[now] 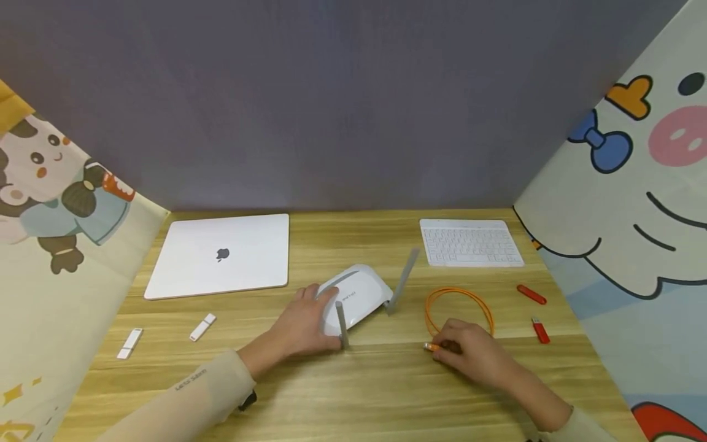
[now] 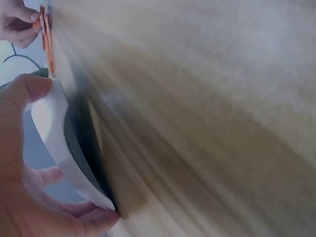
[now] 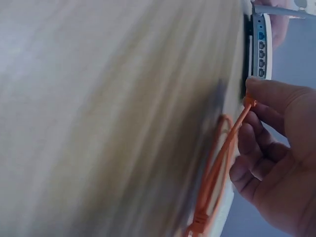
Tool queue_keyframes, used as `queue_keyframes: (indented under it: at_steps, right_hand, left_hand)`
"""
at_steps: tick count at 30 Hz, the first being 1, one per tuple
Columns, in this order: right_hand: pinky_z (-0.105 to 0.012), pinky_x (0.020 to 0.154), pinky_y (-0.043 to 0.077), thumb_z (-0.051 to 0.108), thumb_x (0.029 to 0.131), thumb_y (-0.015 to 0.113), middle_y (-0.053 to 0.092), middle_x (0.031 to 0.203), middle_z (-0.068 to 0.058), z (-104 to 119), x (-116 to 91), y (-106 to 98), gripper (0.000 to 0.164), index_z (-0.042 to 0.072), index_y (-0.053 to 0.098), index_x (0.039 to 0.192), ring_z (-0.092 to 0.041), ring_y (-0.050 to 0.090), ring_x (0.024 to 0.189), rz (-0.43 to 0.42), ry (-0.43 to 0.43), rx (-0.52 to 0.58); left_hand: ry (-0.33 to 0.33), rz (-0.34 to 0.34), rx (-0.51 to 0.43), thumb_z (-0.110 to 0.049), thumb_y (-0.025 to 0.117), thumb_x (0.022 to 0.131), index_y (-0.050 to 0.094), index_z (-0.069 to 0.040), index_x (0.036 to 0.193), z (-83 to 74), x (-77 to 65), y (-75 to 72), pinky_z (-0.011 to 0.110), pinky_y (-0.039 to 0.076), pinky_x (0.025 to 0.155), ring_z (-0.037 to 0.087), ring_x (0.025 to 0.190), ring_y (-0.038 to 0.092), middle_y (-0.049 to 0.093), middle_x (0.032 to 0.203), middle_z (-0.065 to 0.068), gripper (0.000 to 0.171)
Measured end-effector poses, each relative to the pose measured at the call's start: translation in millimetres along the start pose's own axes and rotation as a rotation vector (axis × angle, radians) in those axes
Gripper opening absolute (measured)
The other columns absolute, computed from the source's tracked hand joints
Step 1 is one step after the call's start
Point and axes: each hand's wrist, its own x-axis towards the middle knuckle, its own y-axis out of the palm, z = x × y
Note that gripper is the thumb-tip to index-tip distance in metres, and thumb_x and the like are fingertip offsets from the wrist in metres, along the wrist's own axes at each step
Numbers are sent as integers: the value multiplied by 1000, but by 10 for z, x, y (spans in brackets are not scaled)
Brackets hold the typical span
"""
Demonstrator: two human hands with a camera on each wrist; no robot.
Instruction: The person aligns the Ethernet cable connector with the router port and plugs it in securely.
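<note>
The router (image 1: 361,296) over there looks like glossy white plastic, its antennas (image 1: 403,281) matt grey. The orange Ethernet cable (image 1: 457,290) has a smooth plastic-looking jacket. Near the far left corner of the wood-grained worktop (image 1: 375,396), the laptop lid (image 1: 243,259) seems smooth metal.

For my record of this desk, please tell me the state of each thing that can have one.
Laptop: closed.
Router: gripped by the left hand; visible ports empty.
Antennas: raised, tilted.
Orange cable: looped; one plug pinched by the right hand, not inserted.
Keyboard: flat, keys up.
Leftmost white stick: no metal end showing.
Other white stick: the same.
Nearer red stick: metal end exposed.
Farther red piece: no metal end showing.
</note>
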Motion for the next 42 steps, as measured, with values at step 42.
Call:
queue_keyframes:
  at_steps: [42]
  right_hand:
    - [-25,71,55,32,90,68,72,101,2,674,634,-263,24,16,72,108,-10,67,86,-8,137,410]
  left_hand:
    - [-66,136,-467,-43,76,70,44,-18,146,205,156,-297,37,50,88,16,104,58,59,133,6,87]
